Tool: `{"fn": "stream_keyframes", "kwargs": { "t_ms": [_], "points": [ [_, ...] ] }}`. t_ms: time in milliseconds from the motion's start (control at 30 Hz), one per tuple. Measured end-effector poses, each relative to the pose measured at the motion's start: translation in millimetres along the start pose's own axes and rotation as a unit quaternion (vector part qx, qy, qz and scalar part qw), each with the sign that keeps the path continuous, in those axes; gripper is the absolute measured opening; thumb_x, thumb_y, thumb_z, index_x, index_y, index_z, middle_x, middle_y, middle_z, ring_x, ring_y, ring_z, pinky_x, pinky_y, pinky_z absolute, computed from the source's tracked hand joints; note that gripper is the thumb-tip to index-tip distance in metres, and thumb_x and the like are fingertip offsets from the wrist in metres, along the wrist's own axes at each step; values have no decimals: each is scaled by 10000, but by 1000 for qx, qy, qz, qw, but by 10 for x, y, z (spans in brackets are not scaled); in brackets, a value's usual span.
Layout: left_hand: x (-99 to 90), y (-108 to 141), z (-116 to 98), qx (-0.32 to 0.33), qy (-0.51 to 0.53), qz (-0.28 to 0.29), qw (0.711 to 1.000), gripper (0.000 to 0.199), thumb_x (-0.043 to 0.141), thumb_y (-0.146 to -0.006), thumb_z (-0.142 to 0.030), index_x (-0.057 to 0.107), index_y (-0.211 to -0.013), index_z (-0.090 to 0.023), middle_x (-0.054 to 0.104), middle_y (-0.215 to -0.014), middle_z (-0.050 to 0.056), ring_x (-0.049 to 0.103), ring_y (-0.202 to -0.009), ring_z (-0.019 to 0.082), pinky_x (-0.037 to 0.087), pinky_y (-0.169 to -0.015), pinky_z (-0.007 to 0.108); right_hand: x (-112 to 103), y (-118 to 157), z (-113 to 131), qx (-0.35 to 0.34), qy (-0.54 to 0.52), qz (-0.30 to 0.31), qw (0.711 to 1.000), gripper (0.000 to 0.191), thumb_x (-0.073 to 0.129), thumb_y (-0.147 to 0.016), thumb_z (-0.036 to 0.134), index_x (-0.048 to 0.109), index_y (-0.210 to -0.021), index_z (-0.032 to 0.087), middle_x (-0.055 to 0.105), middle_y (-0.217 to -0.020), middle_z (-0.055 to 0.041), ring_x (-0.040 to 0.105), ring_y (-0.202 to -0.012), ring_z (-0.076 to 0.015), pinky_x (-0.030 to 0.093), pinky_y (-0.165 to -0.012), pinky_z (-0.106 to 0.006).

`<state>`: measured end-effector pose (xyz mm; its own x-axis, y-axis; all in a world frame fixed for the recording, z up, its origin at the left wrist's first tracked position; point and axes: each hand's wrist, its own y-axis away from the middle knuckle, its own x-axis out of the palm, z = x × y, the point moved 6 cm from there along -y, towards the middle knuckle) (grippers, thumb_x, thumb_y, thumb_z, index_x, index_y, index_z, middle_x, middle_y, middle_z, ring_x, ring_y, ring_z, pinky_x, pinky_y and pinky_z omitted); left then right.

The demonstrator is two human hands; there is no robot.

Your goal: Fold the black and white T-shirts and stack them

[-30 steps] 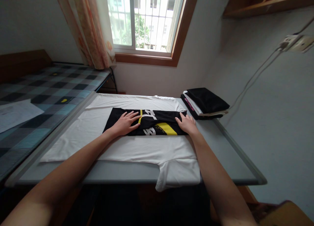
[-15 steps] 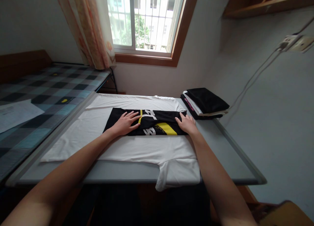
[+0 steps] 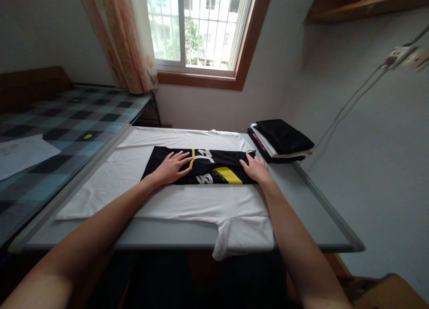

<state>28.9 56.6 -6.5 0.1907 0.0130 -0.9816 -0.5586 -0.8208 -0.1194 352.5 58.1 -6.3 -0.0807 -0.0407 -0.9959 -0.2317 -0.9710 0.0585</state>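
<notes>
A black garment (image 3: 217,166) with white lettering and yellow stripes lies folded into a long strip. Under it a white T-shirt (image 3: 187,204) is spread out, one sleeve hanging over the table's near edge. My left hand (image 3: 173,167) rests flat on the left part of the black garment, fingers spread. At the garment's right end lies my right hand (image 3: 255,168), its fingers apart on the cloth near the far corner.
The grey table (image 3: 321,224) holds a stack of folded clothes (image 3: 281,138) at its back right. To the left is a bed with a checked mattress (image 3: 110,104) and paper sheets (image 3: 27,155). Cables (image 3: 348,100) hang from a socket on the right wall.
</notes>
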Motion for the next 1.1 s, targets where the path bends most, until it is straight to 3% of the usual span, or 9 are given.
{"fn": "stream_keyframes", "kwargs": {
  "t_ms": [1100],
  "points": [
    [20,-2,16,3,0,-11,1000,542,362,-998,-553,463,-1477,-319,380,-1589,25,303,-1480,281,193,-1206,523,-13,17,1,-2,-1,0,1000,648,286,-1011,541,341,-1558,198,406,-1551,-187,360,-1420,-370,283,-1136,-479]
  ]
}}
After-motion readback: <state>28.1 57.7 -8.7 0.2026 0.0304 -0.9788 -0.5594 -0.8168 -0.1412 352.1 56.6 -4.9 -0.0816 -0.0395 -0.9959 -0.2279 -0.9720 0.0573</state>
